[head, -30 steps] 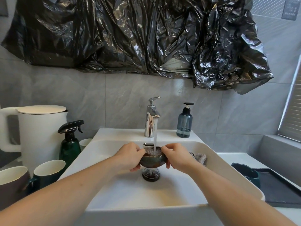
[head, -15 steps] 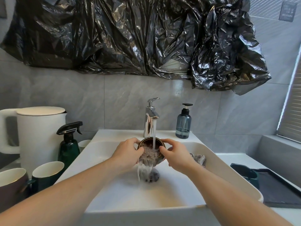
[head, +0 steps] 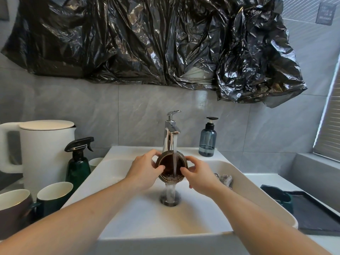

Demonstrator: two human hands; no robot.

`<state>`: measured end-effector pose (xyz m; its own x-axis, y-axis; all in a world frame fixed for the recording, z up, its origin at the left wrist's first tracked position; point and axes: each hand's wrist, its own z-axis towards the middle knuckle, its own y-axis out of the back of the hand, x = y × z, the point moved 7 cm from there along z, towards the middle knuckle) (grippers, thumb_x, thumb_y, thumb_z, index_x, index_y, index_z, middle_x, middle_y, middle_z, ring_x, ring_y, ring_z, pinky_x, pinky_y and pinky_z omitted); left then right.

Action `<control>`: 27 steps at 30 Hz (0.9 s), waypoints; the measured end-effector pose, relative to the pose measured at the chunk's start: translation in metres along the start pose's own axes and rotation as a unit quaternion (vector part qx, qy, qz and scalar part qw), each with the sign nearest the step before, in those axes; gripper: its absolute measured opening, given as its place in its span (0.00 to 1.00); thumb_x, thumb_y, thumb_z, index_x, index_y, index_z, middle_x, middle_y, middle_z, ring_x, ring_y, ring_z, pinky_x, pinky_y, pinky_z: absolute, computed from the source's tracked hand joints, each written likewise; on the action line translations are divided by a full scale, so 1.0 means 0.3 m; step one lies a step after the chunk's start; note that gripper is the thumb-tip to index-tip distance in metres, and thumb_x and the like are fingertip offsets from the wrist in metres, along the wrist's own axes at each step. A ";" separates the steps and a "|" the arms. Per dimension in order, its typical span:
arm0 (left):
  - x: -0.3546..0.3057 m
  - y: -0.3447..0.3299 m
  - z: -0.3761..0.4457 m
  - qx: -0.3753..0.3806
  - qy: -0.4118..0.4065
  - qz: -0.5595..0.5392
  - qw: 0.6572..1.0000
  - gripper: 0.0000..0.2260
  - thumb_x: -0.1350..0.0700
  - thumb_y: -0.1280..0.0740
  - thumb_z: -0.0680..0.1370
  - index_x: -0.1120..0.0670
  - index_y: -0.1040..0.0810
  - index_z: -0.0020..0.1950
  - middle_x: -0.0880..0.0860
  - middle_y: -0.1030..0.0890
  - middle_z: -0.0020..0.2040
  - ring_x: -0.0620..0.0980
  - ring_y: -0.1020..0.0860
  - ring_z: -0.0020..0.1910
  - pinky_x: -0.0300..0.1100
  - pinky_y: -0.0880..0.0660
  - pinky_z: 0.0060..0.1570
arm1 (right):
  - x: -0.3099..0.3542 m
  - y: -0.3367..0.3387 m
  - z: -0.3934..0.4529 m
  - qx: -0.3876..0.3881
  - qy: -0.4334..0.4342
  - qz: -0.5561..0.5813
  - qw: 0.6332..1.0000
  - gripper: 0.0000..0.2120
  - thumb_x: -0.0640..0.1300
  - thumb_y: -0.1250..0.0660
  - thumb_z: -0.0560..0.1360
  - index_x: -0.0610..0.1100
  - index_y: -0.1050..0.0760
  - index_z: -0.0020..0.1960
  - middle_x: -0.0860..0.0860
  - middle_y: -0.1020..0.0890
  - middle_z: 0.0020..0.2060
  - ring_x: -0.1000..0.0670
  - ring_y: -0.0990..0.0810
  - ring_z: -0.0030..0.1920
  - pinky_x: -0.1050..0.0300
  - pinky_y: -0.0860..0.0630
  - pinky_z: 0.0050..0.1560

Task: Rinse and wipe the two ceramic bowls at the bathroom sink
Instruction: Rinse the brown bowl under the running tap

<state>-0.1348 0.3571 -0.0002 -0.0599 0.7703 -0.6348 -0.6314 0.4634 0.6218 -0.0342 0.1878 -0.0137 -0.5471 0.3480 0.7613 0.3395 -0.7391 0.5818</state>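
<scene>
A small dark brown ceramic bowl (head: pixel 170 165) with a thin gold rim line is tipped toward me under the running chrome faucet (head: pixel 171 133). My left hand (head: pixel 145 172) grips its left edge and my right hand (head: pixel 199 178) grips its right edge. Water strikes the inside of the bowl and pours off its lower lip into the drain (head: pixel 169 198) of the white sink (head: pixel 128 218). A crumpled grey cloth (head: pixel 225 179) lies against the sink's right wall. A second bowl is not clearly in view.
On the left counter stand a white kettle (head: pixel 46 151), a dark green spray bottle (head: pixel 78 166), and two mugs (head: pixel 55 195). A blue soap dispenser (head: pixel 207 140) stands behind the sink. On the right a dark tray (head: pixel 316 214) holds a teal cup (head: pixel 279 197). Black plastic sheeting hangs above.
The bowl was held level and full under the stream. Both hands have tipped it toward me, so its inside faces me and the water spills out into the drain.
</scene>
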 end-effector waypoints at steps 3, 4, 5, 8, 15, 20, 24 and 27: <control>-0.006 0.006 -0.002 -0.003 -0.006 0.010 1.000 0.12 0.52 0.27 0.77 0.42 0.22 0.58 0.46 0.16 0.36 0.45 0.18 0.40 0.42 0.24 0.42 | -0.003 -0.006 -0.001 0.013 -0.009 0.003 1.000 0.17 0.45 0.36 0.82 0.51 0.28 0.71 0.50 0.13 0.45 0.53 0.21 0.31 0.65 0.26 0.28; -0.011 0.008 -0.004 -0.003 -0.009 0.014 1.000 0.12 0.52 0.26 0.77 0.42 0.22 0.58 0.46 0.16 0.37 0.44 0.19 0.41 0.41 0.25 0.41 | -0.005 -0.008 -0.001 0.019 -0.012 -0.001 1.000 0.17 0.45 0.35 0.82 0.51 0.28 0.70 0.50 0.13 0.46 0.53 0.20 0.31 0.65 0.25 0.29; -0.015 0.009 -0.006 -0.004 -0.011 0.017 1.000 0.12 0.53 0.26 0.77 0.42 0.23 0.58 0.45 0.16 0.38 0.44 0.19 0.41 0.40 0.26 0.40 | -0.007 -0.012 -0.001 0.025 -0.015 -0.004 1.000 0.17 0.45 0.35 0.82 0.51 0.29 0.71 0.50 0.13 0.46 0.53 0.19 0.32 0.65 0.25 0.30; -0.016 0.014 -0.005 -0.011 -0.017 0.027 0.999 0.13 0.54 0.25 0.76 0.42 0.20 0.57 0.44 0.16 0.39 0.45 0.19 0.41 0.44 0.22 0.45 | -0.010 -0.019 -0.002 0.041 -0.022 -0.009 0.999 0.19 0.44 0.34 0.81 0.50 0.30 0.71 0.50 0.13 0.48 0.54 0.18 0.32 0.65 0.24 0.30; -0.014 0.022 -0.005 -0.037 -0.016 0.034 0.999 0.11 0.57 0.24 0.75 0.44 0.18 0.53 0.44 0.17 0.40 0.42 0.21 0.40 0.39 0.27 0.39 | -0.001 -0.027 -0.010 0.062 -0.020 -0.020 0.998 0.19 0.44 0.31 0.80 0.49 0.30 0.70 0.50 0.14 0.53 0.53 0.15 0.32 0.67 0.26 0.29; -0.021 0.030 -0.002 -0.056 -0.018 0.058 0.997 0.09 0.56 0.27 0.75 0.43 0.20 0.51 0.44 0.18 0.41 0.49 0.21 0.42 0.43 0.25 0.42 | 0.010 -0.029 -0.017 0.066 -0.019 -0.015 0.998 0.18 0.45 0.31 0.81 0.49 0.30 0.69 0.49 0.14 0.55 0.54 0.15 0.32 0.68 0.27 0.27; -0.023 0.029 -0.001 -0.066 -0.023 0.064 0.995 0.08 0.55 0.28 0.76 0.43 0.20 0.51 0.43 0.19 0.43 0.52 0.20 0.45 0.45 0.23 0.45 | 0.011 -0.035 -0.017 0.073 -0.018 -0.009 0.997 0.19 0.45 0.32 0.81 0.49 0.30 0.70 0.49 0.13 0.53 0.55 0.15 0.32 0.68 0.27 0.28; -0.021 0.032 0.002 -0.072 -0.023 0.054 0.996 0.05 0.53 0.29 0.78 0.43 0.18 0.52 0.43 0.19 0.42 0.50 0.20 0.44 0.42 0.27 0.43 | 0.007 -0.037 -0.013 0.068 -0.020 -0.010 0.997 0.18 0.47 0.34 0.82 0.50 0.30 0.71 0.51 0.13 0.51 0.55 0.17 0.32 0.65 0.25 0.33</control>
<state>-0.1400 0.3570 0.0102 -0.1001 0.8328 -0.5445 -0.7283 0.3115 0.6104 -0.0422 0.1944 -0.0195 -0.5257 0.3867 0.7577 0.4308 -0.6470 0.6291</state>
